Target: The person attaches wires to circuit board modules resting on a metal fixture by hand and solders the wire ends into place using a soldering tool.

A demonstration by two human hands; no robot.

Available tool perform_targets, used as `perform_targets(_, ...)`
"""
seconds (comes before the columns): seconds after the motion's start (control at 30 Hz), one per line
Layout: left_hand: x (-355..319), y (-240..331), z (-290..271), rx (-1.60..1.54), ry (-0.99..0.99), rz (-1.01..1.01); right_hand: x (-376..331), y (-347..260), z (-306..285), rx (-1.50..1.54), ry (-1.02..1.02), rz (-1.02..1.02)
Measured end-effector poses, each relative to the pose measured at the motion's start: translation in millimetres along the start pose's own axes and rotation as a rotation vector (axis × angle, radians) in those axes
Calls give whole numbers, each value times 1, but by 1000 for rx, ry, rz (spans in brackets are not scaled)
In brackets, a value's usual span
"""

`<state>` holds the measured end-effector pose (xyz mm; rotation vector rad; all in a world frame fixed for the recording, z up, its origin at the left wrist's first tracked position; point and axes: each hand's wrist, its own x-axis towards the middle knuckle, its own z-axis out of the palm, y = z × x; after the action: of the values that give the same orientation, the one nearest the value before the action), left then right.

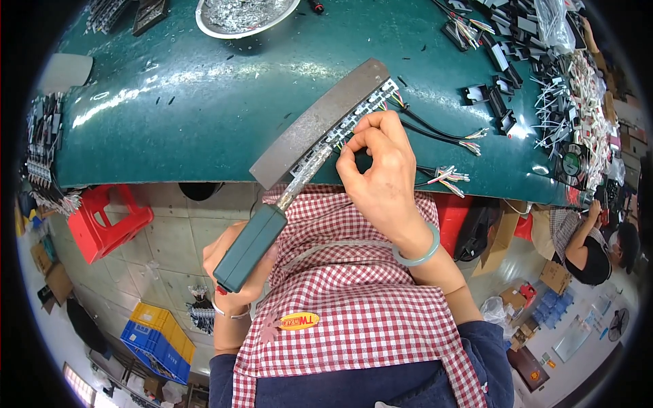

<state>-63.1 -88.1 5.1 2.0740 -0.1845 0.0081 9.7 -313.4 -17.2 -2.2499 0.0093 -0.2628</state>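
My left hand point(228, 257) is wrapped round the dark green handle of a soldering iron point(250, 246). The iron's metal shaft slants up to a row of small connectors point(352, 117). These line the near edge of a long grey metal bar point(320, 126) lying on the bench. My right hand point(382, 163) is closed in a pinch beside the row, close to the iron's tip; what the fingertips hold is too small to make out. Thin coloured wires show at the connectors, and black cables point(445, 132) with stripped coloured ends run out to the right.
The green bench point(170, 129) carries a metal bowl of scraps point(245, 17) at the back. Black plastic housings point(500, 102) and white wires point(578, 102) crowd the right. Bundled cables point(46, 149) lie at the left end. A red stool point(109, 221) stands below; another person point(588, 251) sits at right.
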Motion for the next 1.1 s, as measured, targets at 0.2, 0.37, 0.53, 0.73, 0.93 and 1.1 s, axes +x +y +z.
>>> perform_targets(0.2, 5, -1, -2, 7, -63, -3, 2, 0, -1, -13, -23, 13)
perform_targets(0.37, 8, -3, -2, 11, -72, -2, 4, 0, -2, -70, -32, -3)
perform_targets(0.53, 14, -2, -6, 24, -114, 13, 4, 0, -3, -79, -37, 2)
perform_targets(0.73, 15, 0, -8, -13, -122, -46, 5, -1, -3, -92, -40, -4)
perform_targets(0.93, 15, -1, -9, 77, -71, 135, 5, -1, -4, -97, -52, 9)
perform_targets(1.1, -10, -6, -8, -119, 143, -133, 5, -1, -5, -89, -62, 20)
